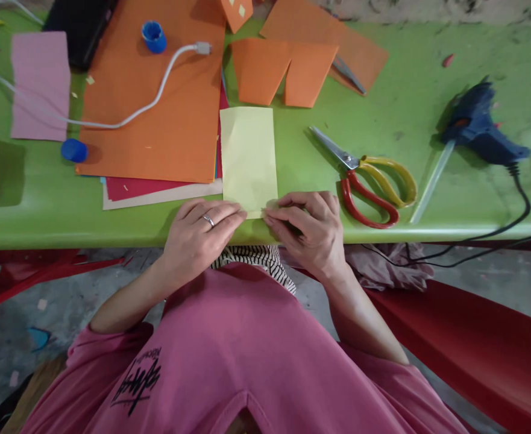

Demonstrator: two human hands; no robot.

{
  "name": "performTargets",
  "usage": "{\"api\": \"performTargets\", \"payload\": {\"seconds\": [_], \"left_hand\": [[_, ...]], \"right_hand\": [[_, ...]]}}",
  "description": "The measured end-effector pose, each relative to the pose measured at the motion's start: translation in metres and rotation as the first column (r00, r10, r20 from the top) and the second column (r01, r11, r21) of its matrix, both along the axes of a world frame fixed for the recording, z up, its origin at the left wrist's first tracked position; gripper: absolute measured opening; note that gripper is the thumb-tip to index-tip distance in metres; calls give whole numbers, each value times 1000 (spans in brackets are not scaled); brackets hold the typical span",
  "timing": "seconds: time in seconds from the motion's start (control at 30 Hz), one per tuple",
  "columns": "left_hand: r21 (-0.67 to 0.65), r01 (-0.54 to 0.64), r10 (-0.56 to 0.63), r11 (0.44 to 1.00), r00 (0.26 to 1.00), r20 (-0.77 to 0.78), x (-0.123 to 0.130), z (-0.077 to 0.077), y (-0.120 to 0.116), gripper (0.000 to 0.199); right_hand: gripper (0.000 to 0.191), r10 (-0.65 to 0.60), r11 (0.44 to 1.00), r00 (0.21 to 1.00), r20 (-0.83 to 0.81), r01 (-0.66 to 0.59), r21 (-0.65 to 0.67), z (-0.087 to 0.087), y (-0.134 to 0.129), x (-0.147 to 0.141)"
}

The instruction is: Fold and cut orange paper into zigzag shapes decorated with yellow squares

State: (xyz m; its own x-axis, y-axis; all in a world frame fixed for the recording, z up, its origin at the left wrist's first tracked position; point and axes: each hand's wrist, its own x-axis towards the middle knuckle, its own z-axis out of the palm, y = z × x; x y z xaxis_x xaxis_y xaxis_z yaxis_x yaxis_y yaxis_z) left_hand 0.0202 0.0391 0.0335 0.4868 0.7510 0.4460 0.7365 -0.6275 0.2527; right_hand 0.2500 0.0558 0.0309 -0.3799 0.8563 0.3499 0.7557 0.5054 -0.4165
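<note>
A pale yellow sheet of paper (pixel 248 157) lies flat near the table's front edge, its long sides running away from me. My left hand (pixel 204 232), a ring on one finger, presses its closed fingertips onto the sheet's near left corner. At the near right corner, my right hand (pixel 313 229) pinches the same edge between thumb and fingers. Whether that edge is folded under the fingertips I cannot make out. To the right of the sheet lie scissors (pixel 360 175) with one red and one yellow handle, blades partly closed, touched by neither hand.
Stacked orange sheets (pixel 157 144) lie left, under a white cable (pixel 147 108) and a blue cap (pixel 153 37). Folded orange pieces (pixel 310 72) sit behind the yellow sheet. A blue glue gun (pixel 477 126) with its cord lies right. A pink paper (pixel 41 84) is far left.
</note>
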Motion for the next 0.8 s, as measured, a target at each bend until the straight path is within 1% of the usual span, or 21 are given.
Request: {"api": "performTargets", "payload": {"seconds": [0.1,0.2,0.27,0.33,0.43,0.63,0.7,0.8], "left_hand": [[2,-22,22,1000,998,-55,3,1,-6,26],[41,-79,85,996,982,-171,9,2,-16,32],[68,-100,112,993,970,-215,13,3,-21,37],[75,-98,113,992,966,-233,15,4,-25,40],[61,-78,92,995,963,-254,15,2,-28,46],[30,-97,101,995,972,-214,16,-3,-34,52],[51,-107,116,993,967,-227,17,-4,-35,50],[102,-108,131,989,958,-256,18,-4,-36,44]], "right_hand": [[12,38,999,999,7,-38,8,-4,-1,4],[18,77,993,995,63,-83,83,-10,-4,9],[20,66,985,990,127,-85,150,-13,-7,10],[21,45,973,985,166,-81,215,-15,-10,9],[24,45,956,986,159,-88,281,-17,-15,8],[33,33,973,997,72,-48,225,-23,-21,9],[34,37,966,997,63,-52,252,-22,-21,8],[35,62,938,994,87,-88,335,-17,-20,3]]}}
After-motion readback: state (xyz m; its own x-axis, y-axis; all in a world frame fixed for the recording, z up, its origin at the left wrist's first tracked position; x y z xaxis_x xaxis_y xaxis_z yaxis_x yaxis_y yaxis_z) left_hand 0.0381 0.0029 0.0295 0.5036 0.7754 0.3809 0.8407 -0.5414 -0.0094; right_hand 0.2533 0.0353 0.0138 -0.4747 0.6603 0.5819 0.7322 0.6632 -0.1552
